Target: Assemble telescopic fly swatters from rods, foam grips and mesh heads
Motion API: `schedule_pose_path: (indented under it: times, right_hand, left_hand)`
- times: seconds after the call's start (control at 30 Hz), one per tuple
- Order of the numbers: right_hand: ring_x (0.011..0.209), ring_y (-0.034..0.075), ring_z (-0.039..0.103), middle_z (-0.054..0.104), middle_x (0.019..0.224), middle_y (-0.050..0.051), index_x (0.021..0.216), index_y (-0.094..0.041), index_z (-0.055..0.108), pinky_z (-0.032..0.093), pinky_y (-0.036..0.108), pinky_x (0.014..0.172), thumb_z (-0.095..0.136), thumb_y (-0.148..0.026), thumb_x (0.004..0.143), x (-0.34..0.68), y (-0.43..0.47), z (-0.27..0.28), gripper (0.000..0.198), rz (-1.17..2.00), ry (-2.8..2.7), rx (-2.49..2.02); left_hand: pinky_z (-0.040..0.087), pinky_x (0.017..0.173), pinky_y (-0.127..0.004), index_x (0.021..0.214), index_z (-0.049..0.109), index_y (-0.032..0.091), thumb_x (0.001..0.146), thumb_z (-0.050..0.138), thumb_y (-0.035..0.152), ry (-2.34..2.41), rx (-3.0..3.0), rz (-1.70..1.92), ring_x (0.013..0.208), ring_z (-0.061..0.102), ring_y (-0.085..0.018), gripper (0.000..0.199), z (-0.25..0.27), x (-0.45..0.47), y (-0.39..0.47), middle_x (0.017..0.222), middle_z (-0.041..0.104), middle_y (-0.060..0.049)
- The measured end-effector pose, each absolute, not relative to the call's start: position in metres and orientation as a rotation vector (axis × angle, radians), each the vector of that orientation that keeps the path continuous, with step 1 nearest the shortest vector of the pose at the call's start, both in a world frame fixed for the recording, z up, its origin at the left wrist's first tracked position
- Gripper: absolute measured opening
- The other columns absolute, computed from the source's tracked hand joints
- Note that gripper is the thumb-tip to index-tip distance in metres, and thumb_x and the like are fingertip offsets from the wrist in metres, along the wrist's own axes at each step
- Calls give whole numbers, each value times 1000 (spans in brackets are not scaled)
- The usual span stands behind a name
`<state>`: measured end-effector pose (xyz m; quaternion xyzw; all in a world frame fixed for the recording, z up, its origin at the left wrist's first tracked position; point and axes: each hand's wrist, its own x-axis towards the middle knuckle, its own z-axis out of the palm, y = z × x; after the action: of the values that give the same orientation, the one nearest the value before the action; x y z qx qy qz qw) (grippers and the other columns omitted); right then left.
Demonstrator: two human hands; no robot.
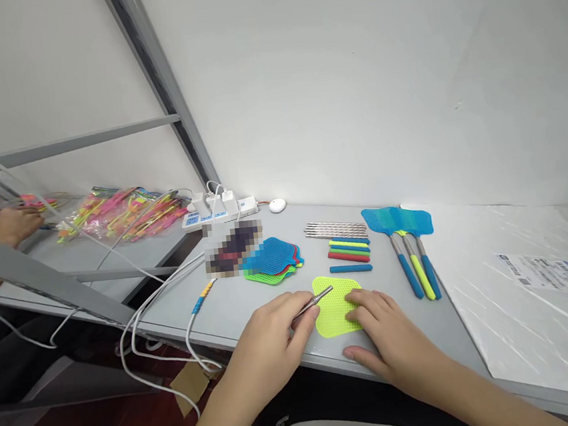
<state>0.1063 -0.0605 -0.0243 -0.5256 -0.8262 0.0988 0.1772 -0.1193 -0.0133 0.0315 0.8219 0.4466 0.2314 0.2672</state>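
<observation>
My left hand [274, 334] pinches a thin metal telescopic rod [324, 294], whose tip points right over a yellow-green fly swatter head [332, 321]. On that mesh head, near the table's front edge, rest the fingers of my right hand [390, 331]; they are spread, with the thumb apart. Behind lies a row of handle sleeves [349, 256] in blue, green, yellow and red, with one blue sleeve [350, 269] nearest me. Several metal rods [336, 229] lie farther back. A stack of swatter heads [273, 257], blue on top, sits to the left. Assembled fly swatters [412, 264] with blue heads lie to the right.
A white plastic-wrapped package [534, 309] covers the right side. At the back left are a power strip [221, 213] with chargers, a white round device [277, 205] and cables [138, 321]. Beyond a metal frame [160, 71], another person's hand [16, 225] is near bagged swatters [123, 212].
</observation>
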Motion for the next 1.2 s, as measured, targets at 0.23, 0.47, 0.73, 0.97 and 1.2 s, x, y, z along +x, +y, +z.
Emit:
schedule_pose_path:
  times: [0.23, 0.47, 0.73, 0.97, 1.2]
  right_hand:
    - [140, 35, 30, 34, 150, 19, 92, -19, 52, 35, 54, 106, 65, -49, 83, 109, -59, -35, 34, 382, -2162, -1602]
    - [129, 36, 41, 48, 137, 20, 102, -18, 53, 39, 49, 101, 80, -52, 65, 108, -41, -24, 57, 482, -2035, -1698]
    - [104, 30, 58, 61, 114, 11, 123, -18, 50, 47, 38, 82, 86, -38, 56, 124, -6, -10, 78, 679, -1865, -1782]
    - [73, 24, 63, 68, 83, 6, 100, -20, 62, 46, 34, 62, 62, -48, 83, 152, -22, 1, 33, 481, -1441, -1692]
    - [75, 17, 64, 68, 102, 3, 105, -24, 62, 47, 24, 52, 66, -46, 81, 170, -38, 0, 33, 661, -502, -1224]
  left_hand:
    - [42, 68, -26, 85, 62, 22, 97, 43, 40, 1135, 2084, 656, 75, 58, -16, 30, 33, -116, -12, 79, 63, 0]
    - [37, 36, -21, 77, 49, 20, 94, 43, 48, 979, 1446, 513, 36, 47, -8, 33, 17, -112, -2, 67, 51, 6]
    - [36, 28, -18, 84, 49, 19, 96, 38, 45, 895, 1302, 468, 31, 42, -6, 30, 3, -101, 6, 69, 55, 5]
    - [40, 27, -22, 91, 49, 19, 95, 37, 50, 758, 1342, 390, 32, 41, -3, 34, -4, -62, 17, 106, 66, -6]
    - [35, 28, -18, 92, 46, 20, 96, 39, 48, 577, 1236, 336, 30, 35, -6, 29, -10, -25, 12, 65, 63, 2]
